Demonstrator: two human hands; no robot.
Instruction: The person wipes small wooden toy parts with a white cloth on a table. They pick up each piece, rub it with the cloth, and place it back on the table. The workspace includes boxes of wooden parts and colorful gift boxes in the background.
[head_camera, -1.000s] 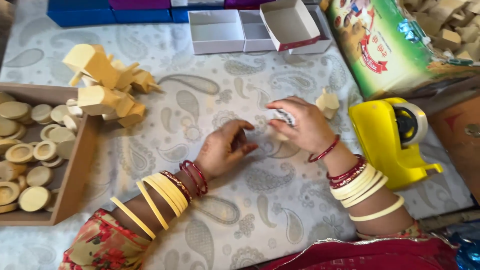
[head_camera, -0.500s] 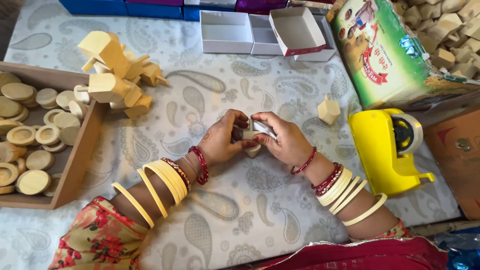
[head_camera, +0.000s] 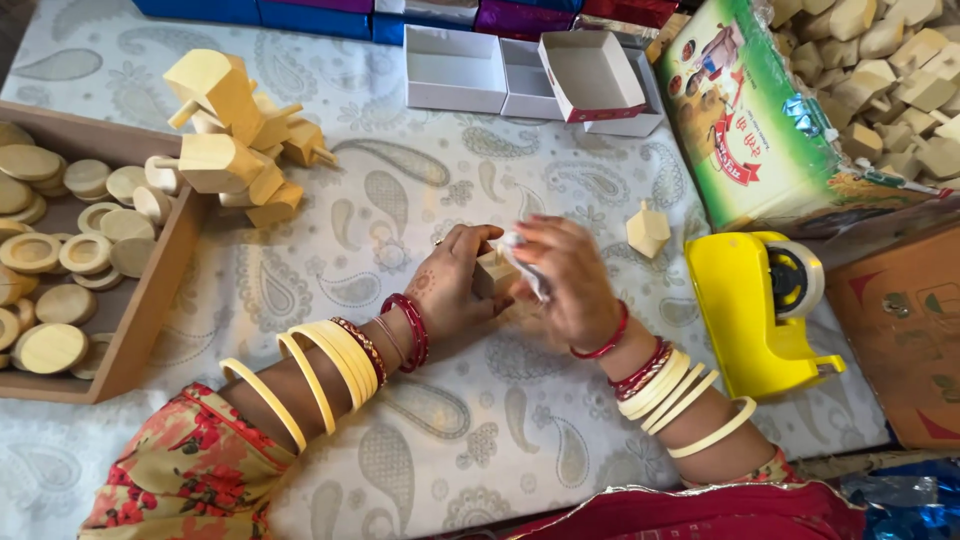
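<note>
The left hand (head_camera: 450, 285) bore faint henna patterning on its back, with red bangles at the wrist and broad cream bangles up the forearm, ending at a red floral sleeve. Beside that hand, the right hand (head_camera: 570, 285) wore matching red and cream bangles.

Toy craft workshop, wooden discs tray (head_camera: 150, 310), tape dispenser (head_camera: 760, 310) (yellow), gift boxes (head_camera: 455, 70)
</note>
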